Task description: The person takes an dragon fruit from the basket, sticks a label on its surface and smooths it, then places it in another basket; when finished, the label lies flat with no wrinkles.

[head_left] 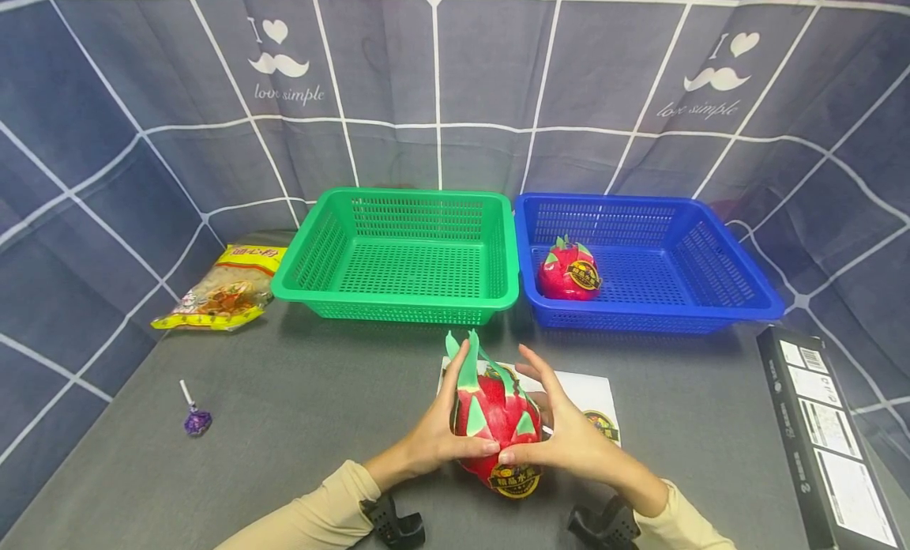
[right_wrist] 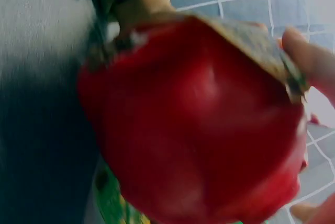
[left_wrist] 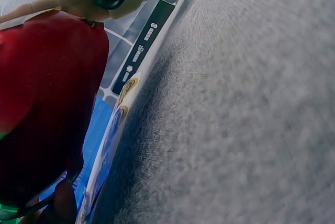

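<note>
Both hands hold a red dragon fruit (head_left: 494,420) with green leaf tips, just above the grey tabletop in the head view. My left hand (head_left: 432,433) grips its left side, thumb across the front. On the right side, my right hand (head_left: 577,441) holds it with the thumb in front, the index finger raised off the skin and other fingers partly hidden behind. A black-and-gold label (head_left: 515,480) is on its lower front. Behind and partly under the fruit lies a white sticker sheet (head_left: 579,386). Red skin of the dragon fruit (right_wrist: 199,124) fills much of the right wrist view.
A green basket (head_left: 394,305) stands at the back. Beside it, a blue basket (head_left: 654,313) contains another labelled dragon fruit (head_left: 565,275). To the left are a yellow food bag (head_left: 227,291) and a purple lollipop (head_left: 197,421). A long black box (head_left: 825,439) lies at the right.
</note>
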The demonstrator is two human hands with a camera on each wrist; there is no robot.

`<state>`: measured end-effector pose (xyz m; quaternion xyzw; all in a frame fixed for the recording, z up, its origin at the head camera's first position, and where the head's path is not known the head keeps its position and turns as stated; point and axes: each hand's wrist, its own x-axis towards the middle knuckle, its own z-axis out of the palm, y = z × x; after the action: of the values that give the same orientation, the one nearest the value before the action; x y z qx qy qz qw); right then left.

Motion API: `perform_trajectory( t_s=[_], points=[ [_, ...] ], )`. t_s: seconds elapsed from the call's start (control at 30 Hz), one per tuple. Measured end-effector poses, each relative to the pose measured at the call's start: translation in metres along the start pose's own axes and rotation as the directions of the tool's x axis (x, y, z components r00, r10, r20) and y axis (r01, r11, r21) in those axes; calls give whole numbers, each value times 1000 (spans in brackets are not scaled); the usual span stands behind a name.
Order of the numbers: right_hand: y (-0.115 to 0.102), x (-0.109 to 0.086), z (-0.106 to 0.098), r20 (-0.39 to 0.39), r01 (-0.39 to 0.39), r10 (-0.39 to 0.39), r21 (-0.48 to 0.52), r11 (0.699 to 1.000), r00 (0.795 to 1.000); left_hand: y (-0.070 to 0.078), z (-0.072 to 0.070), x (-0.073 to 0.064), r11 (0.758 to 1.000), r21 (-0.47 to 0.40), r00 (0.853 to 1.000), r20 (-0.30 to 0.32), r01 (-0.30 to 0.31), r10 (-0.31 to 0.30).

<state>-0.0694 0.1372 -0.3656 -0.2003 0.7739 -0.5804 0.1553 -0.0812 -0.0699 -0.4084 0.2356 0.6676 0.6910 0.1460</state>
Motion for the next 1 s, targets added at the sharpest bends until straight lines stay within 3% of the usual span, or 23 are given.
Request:
perform_trajectory(
  t_s=[0.17,0.33,0.43,0.53,0.77,1.0],
  points=[
    [0,-2,-4,53,119,-112,-155,981,992,-1,2,-1,999,37,999,26,-23,22],
    [-1,-6,-7,110,191,-161,-370,909,981,-2,3,-3,990,117,995,61,-82,76],
    [-3,-7,-7,145,214,-165,-448,868,976,-3,4,-3,989,114,992,90,-94,84],
    [-3,-8,-7,178,222,-155,-467,856,972,-2,5,-3,993,97,992,111,-70,59],
    [-3,-10,-7,233,225,-132,-436,871,963,-3,8,-4,988,143,992,116,-56,40],
    [-4,-11,-4,199,194,-110,-475,858,974,-3,9,-5,979,187,993,101,-77,59]
  ],
)
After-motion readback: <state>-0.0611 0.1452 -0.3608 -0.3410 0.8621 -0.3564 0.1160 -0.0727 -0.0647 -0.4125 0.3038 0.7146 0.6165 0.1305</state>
